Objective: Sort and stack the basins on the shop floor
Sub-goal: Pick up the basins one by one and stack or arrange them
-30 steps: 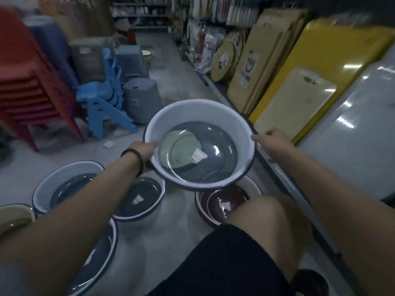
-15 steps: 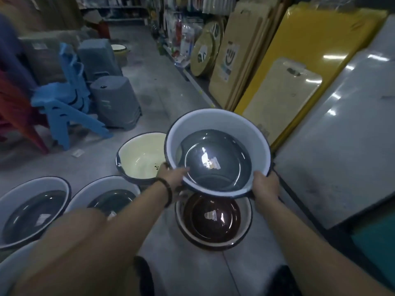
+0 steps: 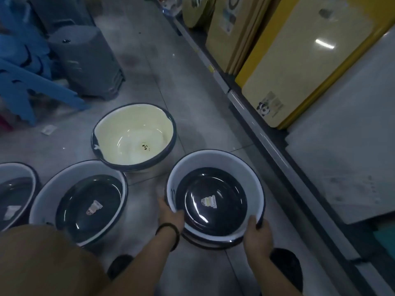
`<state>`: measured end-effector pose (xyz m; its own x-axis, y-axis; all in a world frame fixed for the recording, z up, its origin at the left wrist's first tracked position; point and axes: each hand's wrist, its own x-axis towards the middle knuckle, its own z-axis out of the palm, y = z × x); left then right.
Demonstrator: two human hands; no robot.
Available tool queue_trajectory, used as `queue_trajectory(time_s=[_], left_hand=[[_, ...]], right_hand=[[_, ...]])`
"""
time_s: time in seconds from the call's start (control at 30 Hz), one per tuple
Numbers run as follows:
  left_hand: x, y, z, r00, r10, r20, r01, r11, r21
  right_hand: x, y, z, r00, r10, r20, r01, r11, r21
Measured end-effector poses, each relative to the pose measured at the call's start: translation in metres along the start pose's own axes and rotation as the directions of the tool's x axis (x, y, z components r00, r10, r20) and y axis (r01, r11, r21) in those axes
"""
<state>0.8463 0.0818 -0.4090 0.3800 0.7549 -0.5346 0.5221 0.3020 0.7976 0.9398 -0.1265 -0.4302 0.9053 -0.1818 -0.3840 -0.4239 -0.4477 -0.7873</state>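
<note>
Both my hands hold the white basin with the dark bottom (image 3: 213, 161): my left hand (image 3: 171, 212) curls over its left rim and my right hand (image 3: 258, 233) grips the near rim, thumb inside. It sits low over the floor (image 3: 149, 60), a label (image 3: 209, 202) stuck to its bottom, and the dark rim of another basin (image 3: 203, 245) shows just beneath it. At far left a white basin (image 3: 15, 174) is cut by the frame's edge. Beside it a second white basin (image 3: 79, 174) also carries a sticker on its dark bottom. Just behind that, a cream basin (image 3: 132, 133) has a small panda mark (image 3: 145, 146) inside. Cutting boards (image 3: 277, 67) lean on the shelf at right.
</note>
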Motion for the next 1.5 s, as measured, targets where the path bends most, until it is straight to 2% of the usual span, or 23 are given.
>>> queue_trajectory(time_s=[0.1, 0.2, 0.23, 0.43, 0.57, 0.63, 0.7, 0.77, 0.8, 0.87, 0.93, 1.03, 1.1, 1.13, 1.27, 1.4, 1.5], left_hand=[[0.005, -0.011, 0.006, 0.999, -0.034, -0.019, 0.035, 0.996, 0.087], [0.012, -0.024, 0.007, 0.988, 0.021, -0.154, 0.046, 0.909, 0.415], [0.013, -0.027, 0.008, 0.985, 0.012, -0.170, 0.067, 0.891, 0.450], [0.017, -0.037, 0.010, 0.999, -0.032, -0.002, 0.032, 0.969, 0.245], [0.028, -0.028, 0.007, 0.994, -0.075, 0.082, 0.047, 0.953, 0.299], [0.026, -0.019, 0.005, 0.986, -0.115, 0.124, 0.063, 0.928, 0.367], [0.021, -0.010, 0.004, 0.976, -0.163, 0.147, 0.088, 0.904, 0.419], [0.011, 0.007, -0.001, 0.973, -0.157, 0.167, 0.060, 0.877, 0.477], [0.006, 0.019, -0.006, 0.973, -0.126, 0.194, 0.000, 0.841, 0.542], [-0.004, 0.047, -0.022, 0.958, -0.090, 0.272, -0.133, 0.703, 0.699], [-0.016, 0.076, -0.042, 0.939, -0.110, 0.325, -0.230, 0.501, 0.835], [-0.035, 0.117, -0.084, 0.942, -0.080, 0.327, -0.301, 0.231, 0.925], [-0.047, 0.142, -0.126, 0.958, 0.011, 0.286, -0.285, 0.125, 0.950], [-0.052, 0.151, -0.149, 0.964, 0.048, 0.261, -0.265, 0.108, 0.958], [-0.066, 0.153, -0.231, 0.983, 0.089, 0.159, -0.169, 0.109, 0.980], [-0.063, 0.132, -0.268, 0.985, 0.088, 0.145, -0.166, 0.323, 0.932], [-0.047, 0.136, -0.273, 0.967, 0.181, 0.181, -0.245, 0.454, 0.857]], right_hand=[[0.007, 0.015, -0.001, 0.998, -0.056, 0.013, 0.057, 0.995, -0.086], [0.007, 0.026, 0.003, 0.998, 0.027, 0.064, -0.022, 0.997, -0.078], [0.008, 0.029, 0.004, 0.997, 0.035, 0.075, -0.028, 0.996, -0.081], [0.015, 0.033, 0.011, 0.968, 0.180, 0.176, -0.162, 0.980, -0.112], [0.013, 0.031, 0.009, 0.953, 0.231, 0.196, -0.216, 0.972, -0.098], [0.012, 0.027, 0.006, 0.971, 0.189, 0.147, -0.154, 0.963, -0.220], [0.007, 0.012, 0.003, 0.991, 0.134, 0.023, -0.114, 0.909, -0.401], [-0.006, -0.011, 0.006, 0.999, -0.032, -0.025, 0.016, 0.875, -0.485], [-0.013, -0.022, 0.013, 0.992, -0.129, -0.009, 0.109, 0.867, -0.486], [-0.027, -0.043, 0.032, 0.953, -0.285, 0.099, 0.299, 0.853, -0.427], [-0.046, -0.062, 0.059, 0.914, -0.304, 0.269, 0.373, 0.891, -0.259], [-0.096, -0.082, 0.105, 0.806, -0.152, 0.573, 0.250, 0.963, -0.096], [-0.136, -0.085, 0.130, 0.709, -0.034, 0.705, 0.088, 0.995, -0.040], [-0.155, -0.086, 0.138, 0.665, 0.015, 0.747, 0.015, 0.999, -0.032], [-0.208, -0.089, 0.160, 0.538, 0.156, 0.829, -0.161, 0.984, -0.080], [-0.221, -0.081, 0.187, 0.446, 0.285, 0.849, -0.289, 0.943, -0.164], [-0.216, -0.078, 0.226, 0.448, 0.334, 0.829, -0.351, 0.919, -0.180]])
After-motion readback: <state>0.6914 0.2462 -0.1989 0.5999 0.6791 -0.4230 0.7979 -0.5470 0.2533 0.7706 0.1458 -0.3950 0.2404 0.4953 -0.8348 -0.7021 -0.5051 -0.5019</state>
